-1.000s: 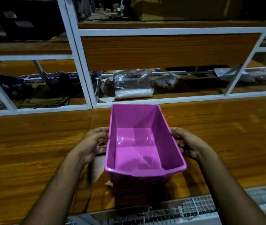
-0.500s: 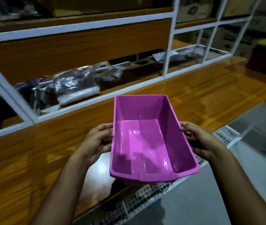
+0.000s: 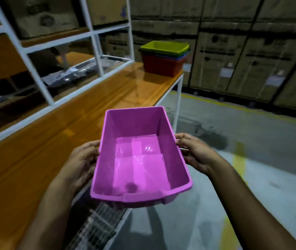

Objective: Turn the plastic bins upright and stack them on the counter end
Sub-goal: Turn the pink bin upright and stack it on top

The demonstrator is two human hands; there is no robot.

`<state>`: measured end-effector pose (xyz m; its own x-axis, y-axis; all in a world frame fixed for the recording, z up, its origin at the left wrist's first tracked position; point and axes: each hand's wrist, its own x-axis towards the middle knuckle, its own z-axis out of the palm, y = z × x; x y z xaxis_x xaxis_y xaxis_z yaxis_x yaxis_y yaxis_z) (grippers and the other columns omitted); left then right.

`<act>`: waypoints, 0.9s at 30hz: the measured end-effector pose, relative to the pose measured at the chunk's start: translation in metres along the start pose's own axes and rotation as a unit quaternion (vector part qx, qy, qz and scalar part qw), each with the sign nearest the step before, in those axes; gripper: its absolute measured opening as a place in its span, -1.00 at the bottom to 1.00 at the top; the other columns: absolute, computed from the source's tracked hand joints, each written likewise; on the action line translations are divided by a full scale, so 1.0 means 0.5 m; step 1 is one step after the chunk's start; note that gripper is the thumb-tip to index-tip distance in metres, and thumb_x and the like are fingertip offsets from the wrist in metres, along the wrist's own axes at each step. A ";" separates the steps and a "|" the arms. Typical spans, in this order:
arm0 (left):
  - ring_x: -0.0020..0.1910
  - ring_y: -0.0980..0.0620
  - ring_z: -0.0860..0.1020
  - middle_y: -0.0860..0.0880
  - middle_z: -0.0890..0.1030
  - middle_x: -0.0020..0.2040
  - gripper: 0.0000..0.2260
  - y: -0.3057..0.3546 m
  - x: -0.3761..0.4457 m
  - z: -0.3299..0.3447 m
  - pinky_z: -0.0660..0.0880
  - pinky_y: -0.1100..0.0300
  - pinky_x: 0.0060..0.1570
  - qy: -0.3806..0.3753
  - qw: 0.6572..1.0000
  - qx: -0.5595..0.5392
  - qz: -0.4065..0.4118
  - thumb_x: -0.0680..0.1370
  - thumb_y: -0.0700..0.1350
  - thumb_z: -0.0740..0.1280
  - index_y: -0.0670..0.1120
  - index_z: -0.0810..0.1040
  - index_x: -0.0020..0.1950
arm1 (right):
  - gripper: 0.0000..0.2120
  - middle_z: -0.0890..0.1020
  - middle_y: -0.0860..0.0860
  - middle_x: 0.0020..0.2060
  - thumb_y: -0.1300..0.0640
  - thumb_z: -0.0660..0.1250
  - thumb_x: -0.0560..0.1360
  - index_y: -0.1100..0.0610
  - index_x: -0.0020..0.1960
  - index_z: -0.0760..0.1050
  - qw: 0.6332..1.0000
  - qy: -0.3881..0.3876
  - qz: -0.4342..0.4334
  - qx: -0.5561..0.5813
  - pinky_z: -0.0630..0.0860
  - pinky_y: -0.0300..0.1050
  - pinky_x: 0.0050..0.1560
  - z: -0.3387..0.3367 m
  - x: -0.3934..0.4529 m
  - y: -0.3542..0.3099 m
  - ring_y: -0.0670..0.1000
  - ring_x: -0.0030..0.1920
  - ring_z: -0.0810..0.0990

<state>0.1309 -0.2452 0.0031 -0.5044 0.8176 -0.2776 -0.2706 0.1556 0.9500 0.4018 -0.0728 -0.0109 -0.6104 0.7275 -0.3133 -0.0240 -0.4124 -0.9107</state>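
From the head camera we see a pink plastic bin (image 3: pixel 141 159) held upright in the air, its open mouth facing up and nothing inside it. It hangs over the near edge of the wooden counter (image 3: pixel 71 127) and the concrete floor (image 3: pixel 252 159) beside it, touching neither. The left hand (image 3: pixel 82 161) grips the bin's left long wall, fingers curled under the rim; the right hand (image 3: pixel 196 154) grips the right long wall the same way — both bare forearms reach in from the bottom of the frame. At the far end of the counter, well apart from the bin we hold, stands a stack of nested bins (image 3: pixel 164 58): a yellow-green one on top, thin edges of green and blue below it, and a red one at the bottom, all upright. Along the left runs a white metal frame (image 3: pixel 96 44) with shelves behind it, where dark wrapped goods lie blurred. Behind the stack rise rows of cardboard cartons (image 3: pixel 243 56) — their print too soft to read. A yellow line (image 3: pixel 238 159) marks the floor.
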 end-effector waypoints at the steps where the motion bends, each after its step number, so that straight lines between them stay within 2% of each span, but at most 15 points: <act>1: -0.51 0.17 0.52 -0.15 0.59 -0.17 -0.67 0.008 0.024 0.046 0.42 0.38 -0.59 -0.001 1.000 0.006 -0.001 0.50 -0.41 0.14 -0.23 0.59 0.14 | -0.78 0.63 0.01 -0.24 0.30 0.24 0.51 0.06 -0.02 0.59 1.000 0.010 -0.003 0.000 0.50 -0.16 -0.27 -0.038 0.012 -0.017 -0.04 -0.31 0.54; 3: -0.57 0.21 0.41 -0.13 0.52 -0.20 -0.64 0.020 0.075 0.122 0.29 0.41 -0.68 -0.014 0.999 0.029 0.002 0.51 -0.42 0.11 -0.24 0.56 0.20 | -0.78 0.62 0.02 -0.23 0.30 0.24 0.51 0.07 0.00 0.59 0.999 0.031 -0.008 -0.001 0.50 -0.17 -0.28 -0.104 0.037 -0.045 -0.03 -0.30 0.53; 6: -0.64 0.21 0.31 -0.12 0.44 -0.22 -0.63 0.045 0.169 0.227 0.21 0.42 -0.71 -0.034 0.998 0.049 0.000 0.52 -0.43 0.09 -0.26 0.53 0.24 | -0.78 0.61 0.05 -0.22 0.30 0.23 0.51 0.07 -0.01 0.59 0.997 0.065 -0.029 0.015 0.48 -0.14 -0.26 -0.195 0.089 -0.090 -0.02 -0.30 0.52; 8: -0.59 0.20 0.39 -0.14 0.47 -0.22 -0.66 0.061 0.248 0.295 0.29 0.40 -0.68 -0.056 0.997 0.055 -0.005 0.52 -0.43 0.10 -0.27 0.53 0.20 | -0.78 0.61 0.09 -0.19 0.28 0.24 0.50 0.07 -0.03 0.62 0.994 0.092 -0.041 0.030 0.48 -0.12 -0.23 -0.257 0.135 -0.123 0.01 -0.29 0.53; 10: -0.46 0.12 0.50 -0.18 0.51 -0.19 -0.68 0.079 0.330 0.358 0.43 0.33 -0.60 -0.087 0.995 0.047 -0.008 0.53 -0.41 0.14 -0.23 0.55 0.19 | -0.80 0.57 0.16 -0.14 0.24 0.27 0.46 0.07 -0.03 0.64 0.991 0.118 -0.049 0.042 0.45 -0.10 -0.22 -0.315 0.186 -0.158 0.04 -0.28 0.49; 13: -0.38 0.07 0.51 -0.20 0.50 -0.15 -0.69 0.103 0.456 0.440 0.52 0.29 -0.54 -0.134 0.990 0.036 -0.014 0.56 -0.39 0.15 -0.25 0.52 0.25 | -0.75 0.43 0.24 -0.05 0.15 0.33 0.36 0.07 0.01 0.67 0.985 0.154 -0.063 0.049 0.34 -0.11 -0.23 -0.390 0.261 -0.221 0.05 -0.27 0.36; 16: -0.33 0.03 0.50 -0.26 0.48 -0.06 -0.70 0.143 0.572 0.524 0.53 0.30 -0.52 -0.182 0.983 0.015 -0.014 0.54 -0.36 0.20 -0.24 0.52 0.25 | -0.67 0.39 0.24 -0.01 0.11 0.38 0.30 0.09 0.05 0.66 0.980 0.177 -0.076 0.057 0.32 -0.10 -0.24 -0.463 0.336 -0.295 0.05 -0.25 0.34; 18: -0.29 0.00 0.49 -0.26 0.48 0.00 -0.69 0.172 0.640 0.577 0.52 0.29 -0.52 -0.200 0.980 0.013 -0.007 0.53 -0.35 0.21 -0.22 0.53 0.25 | -0.70 0.47 0.26 -0.07 0.16 0.36 0.36 0.13 0.07 0.65 0.976 0.187 -0.090 0.064 0.40 -0.11 -0.27 -0.502 0.377 -0.348 0.06 -0.27 0.38; 21: -0.25 -0.01 0.50 -0.26 0.51 0.00 -0.65 0.217 0.738 0.655 0.51 0.30 -0.50 -0.218 0.976 0.023 0.012 0.49 -0.33 0.26 -0.23 0.53 0.27 | -0.72 0.61 0.23 -0.13 0.28 0.24 0.52 0.25 0.19 0.58 0.972 0.186 -0.123 0.069 0.58 -0.16 -0.35 -0.572 0.449 -0.416 0.05 -0.32 0.57; 24: -0.13 -0.08 0.52 -0.27 0.57 0.04 -0.57 0.272 0.821 0.716 0.58 0.24 -0.34 -0.231 0.972 0.015 0.035 0.38 -0.26 0.33 -0.21 0.56 0.26 | -0.71 0.65 0.21 -0.14 0.30 0.21 0.56 0.31 0.23 0.55 0.971 0.171 -0.149 0.082 0.59 -0.21 -0.41 -0.623 0.516 -0.497 -0.01 -0.37 0.63; 26: -0.15 -0.05 0.57 -0.26 0.60 0.04 -0.56 0.309 0.881 0.761 0.60 0.22 -0.28 -0.240 0.970 0.008 0.048 0.39 -0.28 0.37 -0.23 0.55 0.27 | -0.72 0.66 0.19 -0.17 0.30 0.20 0.57 0.32 0.23 0.55 0.971 0.158 -0.160 0.082 0.53 -0.27 -0.49 -0.663 0.571 -0.556 -0.08 -0.43 0.63; 27: -0.16 -0.04 0.60 -0.26 0.61 0.05 -0.56 0.325 0.906 0.780 0.61 0.21 -0.24 -0.245 0.968 0.004 0.056 0.40 -0.29 0.37 -0.24 0.55 0.28 | -0.71 0.66 0.20 -0.13 0.29 0.20 0.57 0.31 0.25 0.55 0.972 0.148 -0.165 0.072 0.53 -0.28 -0.48 -0.685 0.597 -0.580 -0.08 -0.40 0.65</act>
<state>0.1782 0.3667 0.0872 -0.0813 0.9940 -0.0733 -0.2293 0.0529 0.9719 0.4975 0.4519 0.0676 -0.2965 0.9505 -0.0930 -0.3034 -0.1861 -0.9345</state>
